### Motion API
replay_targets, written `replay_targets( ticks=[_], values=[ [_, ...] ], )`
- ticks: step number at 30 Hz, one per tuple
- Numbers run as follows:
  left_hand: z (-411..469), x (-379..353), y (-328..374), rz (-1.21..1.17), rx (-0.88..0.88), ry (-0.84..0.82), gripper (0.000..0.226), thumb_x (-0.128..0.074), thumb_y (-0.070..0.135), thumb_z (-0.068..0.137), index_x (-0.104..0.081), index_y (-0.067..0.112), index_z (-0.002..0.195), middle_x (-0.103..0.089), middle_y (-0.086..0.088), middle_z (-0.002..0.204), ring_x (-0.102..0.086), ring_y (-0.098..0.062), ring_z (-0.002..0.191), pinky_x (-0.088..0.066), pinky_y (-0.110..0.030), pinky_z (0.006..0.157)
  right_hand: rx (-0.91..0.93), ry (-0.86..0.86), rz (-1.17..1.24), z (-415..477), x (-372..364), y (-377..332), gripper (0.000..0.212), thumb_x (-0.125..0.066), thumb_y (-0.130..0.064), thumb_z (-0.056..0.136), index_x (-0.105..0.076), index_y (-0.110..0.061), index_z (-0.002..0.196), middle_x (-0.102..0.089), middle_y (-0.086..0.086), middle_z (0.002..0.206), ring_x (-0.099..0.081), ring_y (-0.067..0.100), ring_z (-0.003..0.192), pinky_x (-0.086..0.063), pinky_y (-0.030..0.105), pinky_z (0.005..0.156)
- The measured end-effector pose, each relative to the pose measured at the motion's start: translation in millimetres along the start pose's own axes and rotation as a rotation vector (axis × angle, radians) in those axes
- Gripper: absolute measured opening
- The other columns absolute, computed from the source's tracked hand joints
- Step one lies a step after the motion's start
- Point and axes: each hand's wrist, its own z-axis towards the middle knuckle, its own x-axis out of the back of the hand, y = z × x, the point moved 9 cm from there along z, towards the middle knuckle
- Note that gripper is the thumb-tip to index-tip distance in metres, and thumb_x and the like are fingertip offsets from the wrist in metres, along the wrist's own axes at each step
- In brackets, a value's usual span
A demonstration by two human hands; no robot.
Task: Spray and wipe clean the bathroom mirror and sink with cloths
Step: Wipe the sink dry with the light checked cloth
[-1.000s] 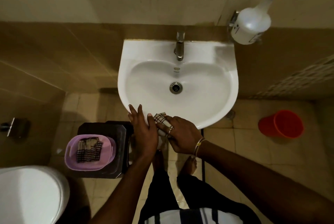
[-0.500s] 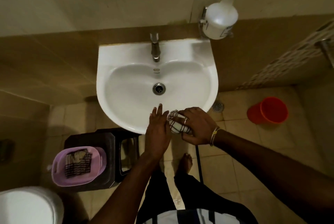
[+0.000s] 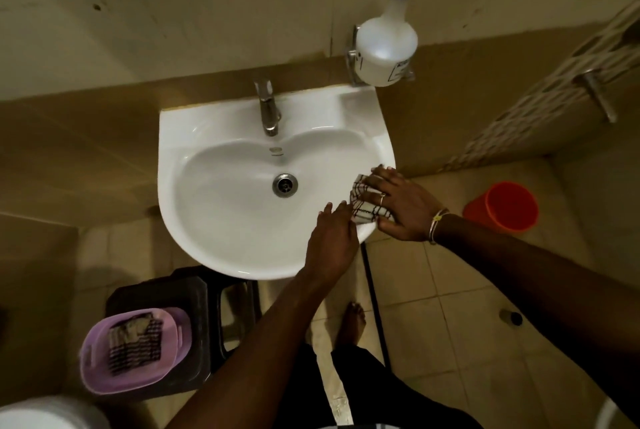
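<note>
Your right hand (image 3: 398, 203), fingers spread straight, presses the checked cloth (image 3: 365, 212) onto the sink's (image 3: 214, 241) right rim, long axis along that rim. Your left hand (image 3: 330, 241) lies flat beside it, fingers straight.

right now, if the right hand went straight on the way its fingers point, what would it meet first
Only bare sink bowl lies ahead of the right hand and its cloth; past that, probably the tap, depth unclear.
</note>
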Motion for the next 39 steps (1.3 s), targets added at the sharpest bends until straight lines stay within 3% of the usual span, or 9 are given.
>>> replay_targets(
  ticks=[5,12,16,21,26,33,39],
  values=[
    [40.8,-14.3,9.8,-0.004,0.015,-0.021,0.040,-0.038,0.013,0.098,-0.051,0.013,0.136,-0.058,-0.009,0.135,-0.048,-0.035,0.132,-0.046,-0.048,0.104,-0.084,0.020,-0.004,7.0,7.9,35.1,0.072,-0.045,-0.048,0.089,-0.043,-0.017,0.155,-0.021,0.015,0.168,-0.014,0.039,0.156,-0.026,0.062,0.121],
    [91.2,-7.2,26.6,0.016,-0.027,-0.009,0.061,-0.039,0.007,0.099,-0.024,0.010,0.158,-0.024,-0.010,0.165,-0.020,-0.032,0.152,-0.023,-0.046,0.123,-0.236,0.044,-0.026,31.2,16.9,72.2,0.079,-0.030,-0.055,0.091,-0.017,-0.026,0.163,0.003,0.013,0.172,0.000,0.036,0.158,-0.013,0.061,0.125],
    [108.9,6.3,29.3,0.055,-0.078,0.039,0.066,-0.040,0.004,0.097,-0.018,0.008,0.159,-0.014,-0.010,0.167,-0.011,-0.033,0.154,-0.013,-0.046,0.125,-0.296,0.075,-0.036,54.3,22.7,82.6,0.081,-0.029,-0.056,0.092,-0.008,-0.025,0.164,0.002,0.017,0.171,-0.002,0.042,0.157,-0.009,0.060,0.125],
    [127.0,28.1,26.6,0.105,-0.129,0.129,0.072,-0.042,0.000,0.094,-0.015,0.009,0.159,-0.006,-0.007,0.169,-0.007,-0.033,0.155,-0.015,-0.048,0.125,-0.405,0.129,-0.012,86.8,29.8,96.5,0.083,-0.030,-0.054,0.091,-0.013,-0.016,0.163,-0.007,0.024,0.169,-0.008,0.050,0.153,-0.015,0.065,0.123],
    [138.2,44.3,6.0,0.156,-0.106,0.165,0.072,-0.044,-0.003,0.090,-0.023,0.008,0.158,-0.010,-0.011,0.168,-0.011,-0.037,0.154,-0.018,-0.053,0.124,-0.489,0.214,-0.039,121.9,35.9,96.3,0.078,-0.030,-0.056,0.099,-0.011,-0.016,0.163,-0.009,0.026,0.167,-0.010,0.054,0.151,-0.011,0.066,0.123],
    [114.4,65.9,-46.4,0.094,-0.015,0.270,0.069,-0.046,-0.001,0.092,-0.026,0.009,0.157,-0.017,-0.011,0.167,-0.012,-0.033,0.155,-0.015,-0.051,0.125,-0.461,0.242,-0.005,179.1,36.4,46.9,0.078,-0.021,-0.059,0.097,-0.013,-0.022,0.164,-0.004,0.026,0.168,-0.004,0.053,0.153,-0.002,0.061,0.126],
    [93.5,89.6,-92.6,-0.006,0.067,0.335,0.067,-0.051,-0.002,0.093,-0.030,0.008,0.156,-0.020,-0.010,0.166,-0.009,-0.032,0.155,-0.021,-0.052,0.124,-0.394,0.296,0.008,213.4,31.7,6.1,0.069,-0.033,-0.054,0.100,-0.028,-0.022,0.161,-0.016,0.024,0.167,-0.013,0.050,0.153,-0.013,0.060,0.126]
  ],
)
